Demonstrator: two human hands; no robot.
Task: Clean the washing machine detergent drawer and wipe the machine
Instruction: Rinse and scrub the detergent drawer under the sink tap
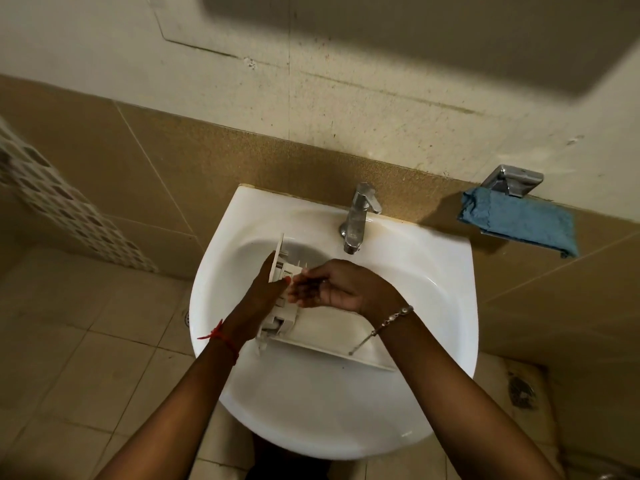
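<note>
No text, brand or number can be read — not even on the detergent drawer (322, 336).

drawer (282, 320): white plastic, divided into compartments
pose: tipped up on one side, long front panel at the near end
place: inside the sink (433, 271) bowl

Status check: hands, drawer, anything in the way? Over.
Left hand grips detergent drawer in sink. Right hand open, touching its compartments. No water visible from tap. Blue cloth on wall holder, clear of work.
</note>
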